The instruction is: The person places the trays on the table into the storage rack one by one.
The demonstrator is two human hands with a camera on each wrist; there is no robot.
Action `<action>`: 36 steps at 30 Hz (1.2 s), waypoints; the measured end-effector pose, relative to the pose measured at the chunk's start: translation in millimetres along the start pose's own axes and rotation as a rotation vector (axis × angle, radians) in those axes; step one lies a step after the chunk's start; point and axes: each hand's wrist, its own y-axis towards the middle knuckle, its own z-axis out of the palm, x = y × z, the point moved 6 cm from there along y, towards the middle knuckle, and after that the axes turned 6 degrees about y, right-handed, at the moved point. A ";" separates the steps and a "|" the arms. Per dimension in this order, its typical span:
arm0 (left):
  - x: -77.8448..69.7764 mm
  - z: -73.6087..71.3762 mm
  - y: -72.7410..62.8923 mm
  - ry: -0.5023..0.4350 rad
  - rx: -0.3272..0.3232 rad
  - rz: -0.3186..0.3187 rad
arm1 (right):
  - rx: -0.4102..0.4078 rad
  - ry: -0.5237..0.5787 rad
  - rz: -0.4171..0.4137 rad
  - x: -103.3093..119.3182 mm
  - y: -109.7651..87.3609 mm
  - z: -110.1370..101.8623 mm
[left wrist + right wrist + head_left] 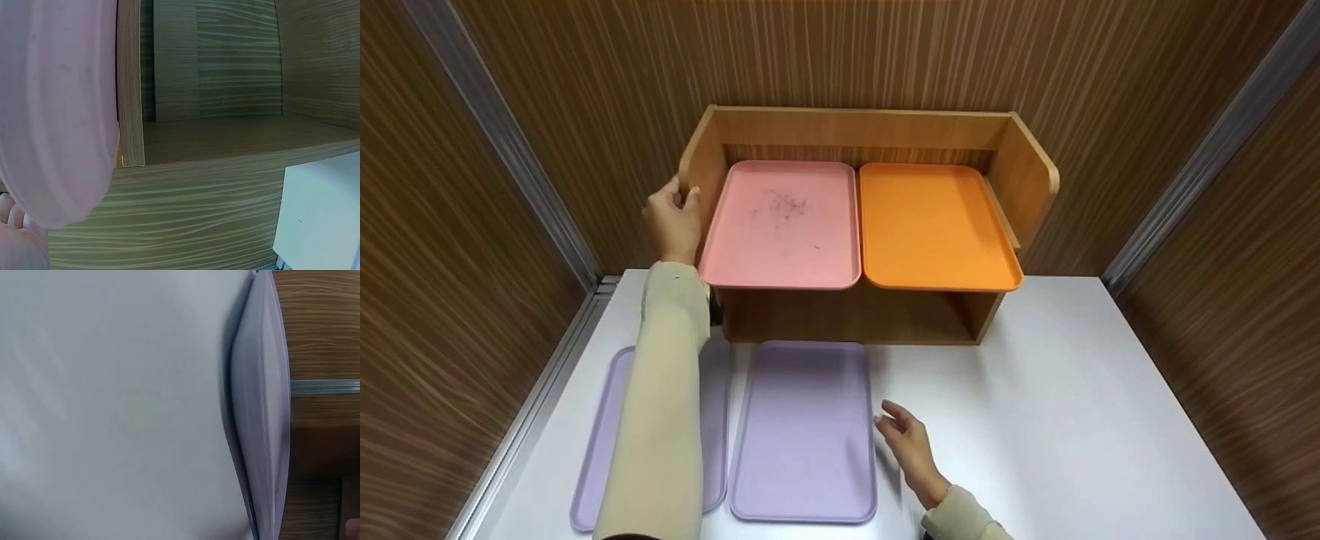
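Beige fabric sleeve (pixel 664 405) overhangs one lavender rectangular tray (pixel 611 442); right hand (pixel 913 454), fingers apart, is empty beside a second lavender tray (pixel 806 435). Beyond, left hand (pixel 673 225) clamps the brown wooden shelf (pixel 862 126) bearing pink rectangular tray (pixel 787 259) and orange rectangular tray (pixel 937 225); apparent step: steadying, next calling for even pressure.

Pink tray (pixel 780 251): matt plastic, marked
Orange tray (pixel 937 225): smooth plastic
Purple trays (pixel 806 435): smooth plastic
Shelf (pixel 862 126): wood-grain, matt
Table (pixel 1072 375): smooth, glossy
Left rail (pixel 502 127): metal
Sleeves (pixel 664 405): matt cloth
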 end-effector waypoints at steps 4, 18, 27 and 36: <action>-0.4 -0.1 0.0 -0.013 -0.005 0.017 | 0.035 -0.012 -0.030 -0.6 -2.0 4.7; 0.1 0.6 0.4 -0.029 -0.005 0.022 | 0.077 0.017 0.010 -12.7 -5.3 11.5; 2.1 0.7 2.3 -0.033 -0.016 0.032 | 0.100 0.045 0.006 -18.5 -4.0 17.9; 1.2 0.0 2.5 -0.002 -0.024 0.039 | 0.118 -0.019 -0.037 -21.9 -5.4 17.6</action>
